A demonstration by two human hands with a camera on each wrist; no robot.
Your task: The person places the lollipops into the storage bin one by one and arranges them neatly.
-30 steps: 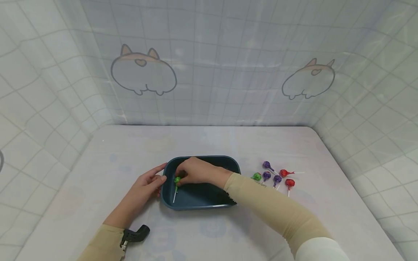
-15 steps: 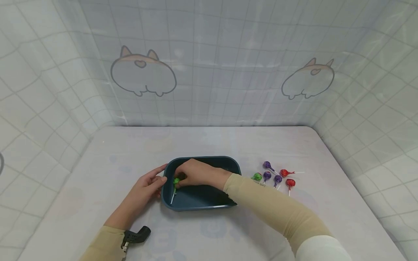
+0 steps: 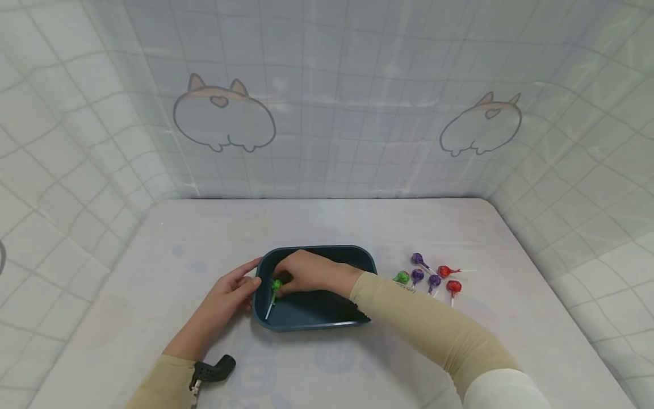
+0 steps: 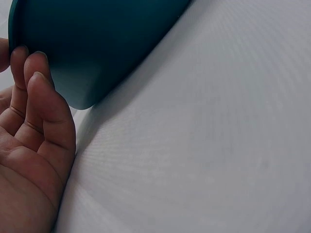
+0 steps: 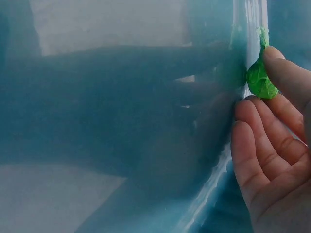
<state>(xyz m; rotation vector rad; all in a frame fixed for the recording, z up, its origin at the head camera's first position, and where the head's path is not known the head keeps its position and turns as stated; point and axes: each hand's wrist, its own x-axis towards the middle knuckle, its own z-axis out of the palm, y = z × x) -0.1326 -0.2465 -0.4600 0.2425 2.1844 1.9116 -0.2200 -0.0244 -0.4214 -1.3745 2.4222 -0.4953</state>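
Green lollipop (image 3: pixel 276 285) held inside tray (image 3: pixel 322 311)

It is pinched by the right hand (image 3: pixel 308 269); the tray's left end is gripped by the left hand (image 3: pixel 231 288).

- Dark lettering (image 3: pixel 407 287) is marking the right sleeve (image 3: pixel 434 321), just right of the tray (image 3: pixel 311 312), too small to read.
- Faint blue print (image 3: pixel 334 358) is marking the tabletop (image 3: pixel 306 221) in front of the tray, illegible.

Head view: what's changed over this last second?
The green lollipop has tilted slightly, its stick end swinging left inside the tray. Nothing was gripped or released: the right hand still pinches it, the left hand still holds the tray's rim. The six other lollipops stayed put.
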